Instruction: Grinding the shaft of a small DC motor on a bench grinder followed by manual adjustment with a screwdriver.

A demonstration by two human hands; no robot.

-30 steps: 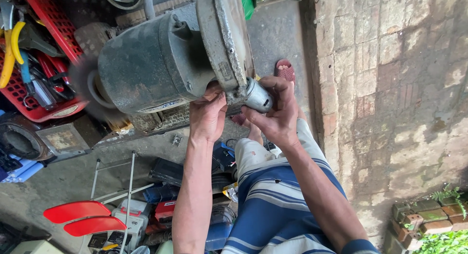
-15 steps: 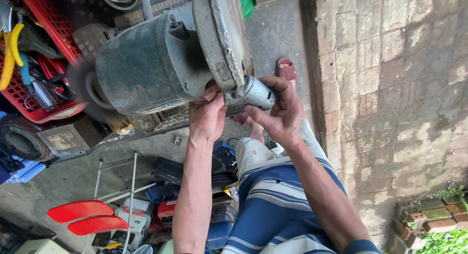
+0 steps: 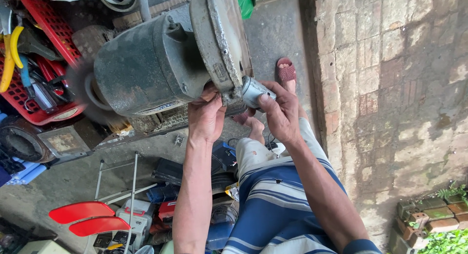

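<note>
Grey electric motor (image 3: 151, 74) is held up in front of the person, above their lap, shaft end pointing away to the left. Casing is dirty, with a wide round end flange (image 3: 219, 49) on the near side. A small silver cylindrical part (image 3: 254, 92) sticks out just below the flange.

Right hand (image 3: 279, 115) is closed around that silver cylinder, thumb and fingers gripping it. Left hand (image 3: 207, 115) is pressed up against the underside of the motor at the flange, fingers curled onto the edge (fingertips hidden behind the casing, so exact grip is unclear). Both hands nearly touch each other.

Person is seated, striped blue-and-white shorts (image 3: 278, 205) visible, one foot in a red sandal (image 3: 286, 71) on the concrete floor (image 3: 278, 35).

Around it: red plastic crate (image 3: 39, 54) of hand tools to the left, including yellow-handled pliers (image 3: 10, 52). Two red plastic blades (image 3: 85, 217) lie lower left, next to a clutter of boxes. Brick wall (image 3: 399, 98) on the right, small plants (image 3: 451, 237) at its base.
</note>
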